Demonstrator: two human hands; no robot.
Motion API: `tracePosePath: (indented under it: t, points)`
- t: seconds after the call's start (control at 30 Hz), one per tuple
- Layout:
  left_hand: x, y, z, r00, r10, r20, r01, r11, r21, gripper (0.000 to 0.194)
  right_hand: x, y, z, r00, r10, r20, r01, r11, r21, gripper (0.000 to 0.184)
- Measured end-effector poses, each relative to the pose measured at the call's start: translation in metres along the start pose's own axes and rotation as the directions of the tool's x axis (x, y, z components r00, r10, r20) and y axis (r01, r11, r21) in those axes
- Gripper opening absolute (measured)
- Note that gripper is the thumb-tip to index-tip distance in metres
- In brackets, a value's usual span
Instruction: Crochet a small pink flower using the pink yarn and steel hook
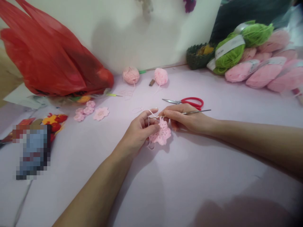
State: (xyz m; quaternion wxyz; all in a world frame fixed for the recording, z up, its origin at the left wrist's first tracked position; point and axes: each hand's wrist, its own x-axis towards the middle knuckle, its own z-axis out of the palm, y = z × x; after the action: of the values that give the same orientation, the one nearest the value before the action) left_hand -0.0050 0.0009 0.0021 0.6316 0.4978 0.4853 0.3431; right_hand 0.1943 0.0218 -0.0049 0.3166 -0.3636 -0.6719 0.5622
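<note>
Forearms point(248, 140) stretching out over the lilac desk point(213, 192), and here's the left hand point(139, 132), fingers point(152, 127) curled tight, pinching a pink crocheted flower point(162, 134)! Right hand point(189, 121) closes its fingers point(170, 115) on a steel crochet hook point(196, 111), pink strand point(157, 117) running across. Red-handled scissors point(189, 101) sit at one o'clock, pink yarn balls point(161, 76) at twelve.

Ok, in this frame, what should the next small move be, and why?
Probably pull the yarn through with the hook: the right hand holds the crochet hook up at the pink flower, which the left hand grips, with a yarn strand running across its fingers.
</note>
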Motion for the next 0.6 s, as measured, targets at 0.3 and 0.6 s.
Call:
tracePosePath:
  t: [0.3,0.6]
  points:
    - [-0.0024,0.0035,0.0020,1.000,0.002,-0.012,-0.002,1.000,-0.005,0.066,0.0013,0.0019,-0.0006,0.999,0.025,-0.022,-0.025,0.999,-0.021,0.032]
    - [-0.0024,0.0035,0.0012,0.999,0.015,-0.028,-0.014,1.000,0.012,0.067,0.0009,0.0007,-0.0008,0.999,0.023,-0.030,-0.024,1.000,-0.012,0.031]
